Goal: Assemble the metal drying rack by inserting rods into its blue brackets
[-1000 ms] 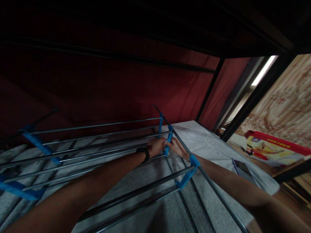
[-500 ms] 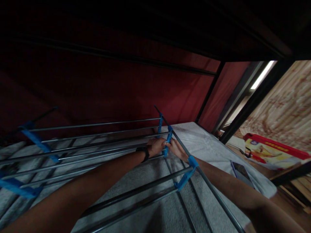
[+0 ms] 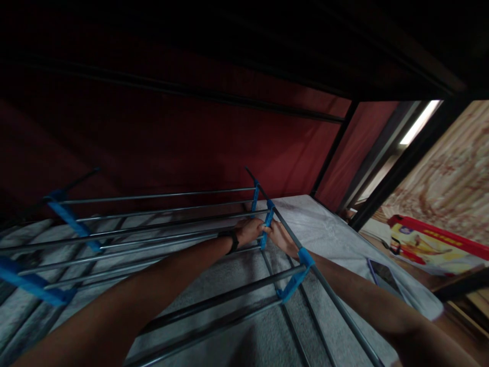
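A rack of grey metal tubes (image 3: 229,292) joined by blue plastic connectors lies across a pale bedsheet. Both hands meet at the middle blue connector (image 3: 268,219) on the rack's right side. My left hand (image 3: 249,231), with a black band at the wrist, is closed around the tube end beside that connector. From the other side, my right hand (image 3: 280,238) presses its closed fingers against the same connector. Another blue connector (image 3: 294,283) sits nearer me on the long side tube. At the far left are more blue connectors (image 3: 76,224).
A dark bed frame post (image 3: 405,163) stands at the right, with a dark bunk overhead. A phone (image 3: 383,275) lies on the sheet (image 3: 324,229) by my right forearm. Beyond the bed is a red and yellow box (image 3: 435,247). A red wall covering (image 3: 214,142) hangs behind.
The view has shifted slightly, so everything sits a little further right and lower. Both hands stay at the same connector, with hardly any change in grip.
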Motion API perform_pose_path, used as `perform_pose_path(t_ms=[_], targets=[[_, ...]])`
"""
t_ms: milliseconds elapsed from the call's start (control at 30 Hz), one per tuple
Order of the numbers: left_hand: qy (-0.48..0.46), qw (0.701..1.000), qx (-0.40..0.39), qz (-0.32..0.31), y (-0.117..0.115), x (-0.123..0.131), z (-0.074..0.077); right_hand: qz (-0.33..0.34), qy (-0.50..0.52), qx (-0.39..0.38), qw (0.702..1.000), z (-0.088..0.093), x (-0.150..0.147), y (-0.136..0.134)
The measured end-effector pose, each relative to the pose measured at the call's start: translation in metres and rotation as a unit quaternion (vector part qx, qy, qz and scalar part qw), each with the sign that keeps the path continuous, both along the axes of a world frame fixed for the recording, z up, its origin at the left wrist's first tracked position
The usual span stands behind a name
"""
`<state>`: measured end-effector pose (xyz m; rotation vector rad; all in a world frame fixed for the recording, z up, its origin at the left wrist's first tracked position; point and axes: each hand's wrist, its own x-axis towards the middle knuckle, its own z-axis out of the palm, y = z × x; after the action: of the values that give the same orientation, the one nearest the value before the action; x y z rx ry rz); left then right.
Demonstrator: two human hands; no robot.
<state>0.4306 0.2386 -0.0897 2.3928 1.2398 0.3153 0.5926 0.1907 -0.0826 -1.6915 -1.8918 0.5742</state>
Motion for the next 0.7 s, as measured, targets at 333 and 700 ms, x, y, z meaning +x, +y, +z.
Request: perform_pose_path(t_ms=[333, 700], targets=[[0.036, 0.999, 0.001, 0.01, -0.025, 0.007, 0.02, 0.038, -0.002, 0.043, 0.998, 0.003, -0.003, -0.008], [0.119, 0.991, 0.049, -0.034, -0.039, -0.029, 0.023, 0.034, -0.006, 0.044, 0.998, -0.015, 0.012, 0.004]])
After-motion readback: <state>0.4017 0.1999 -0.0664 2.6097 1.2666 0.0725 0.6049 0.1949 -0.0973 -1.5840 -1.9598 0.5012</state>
